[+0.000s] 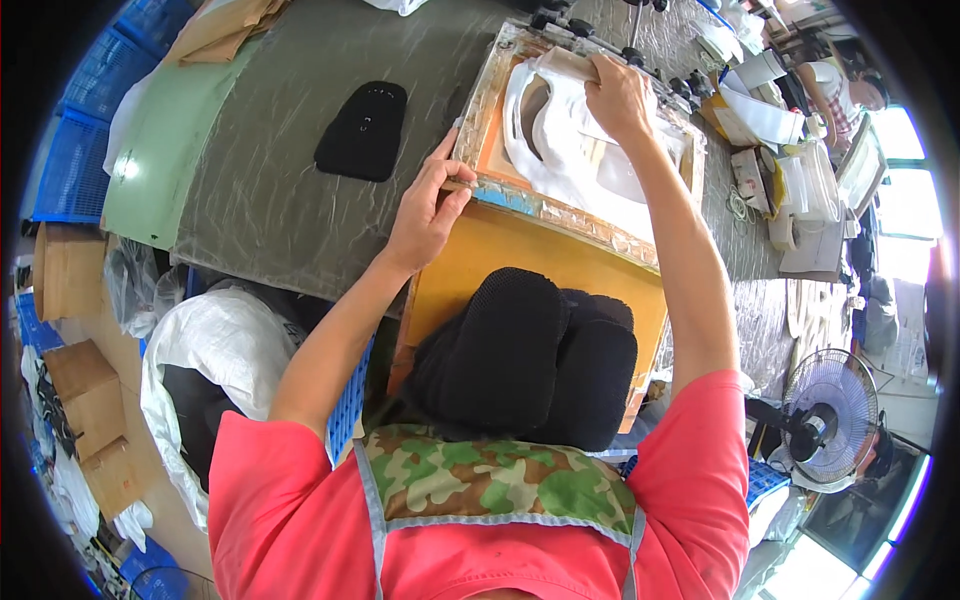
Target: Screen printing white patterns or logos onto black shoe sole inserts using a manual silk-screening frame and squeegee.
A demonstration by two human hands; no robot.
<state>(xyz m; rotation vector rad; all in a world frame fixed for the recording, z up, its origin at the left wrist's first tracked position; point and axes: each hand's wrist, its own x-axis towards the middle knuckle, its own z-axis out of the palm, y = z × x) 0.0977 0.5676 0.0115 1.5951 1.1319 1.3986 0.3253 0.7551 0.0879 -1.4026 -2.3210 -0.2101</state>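
A wooden-framed printing screen (pixel 560 212) lies in front of me, with thick white paste (pixel 565 130) smeared over its mesh. My left hand (pixel 428 212) is closed on the screen's near left corner, its thumb and fingers at the edge. At the far side of the screen, my right hand (pixel 618 98) grips a pale squeegee (pixel 568 64), which rests in the paste. Part of the squeegee is hidden behind that hand. One flat black fabric piece (pixel 362 132) with small marks lies on the table to the left. Stacked black pieces (pixel 505 350) sit close to my body.
A yellow board (pixel 520 255) lies below the screen on the grey table (pixel 265 150). A white sack (pixel 225 335) stands at lower left, near cardboard boxes (pixel 85 395). To the right are a fan (pixel 830 415), cluttered containers (pixel 800 190) and another person (pixel 835 90).
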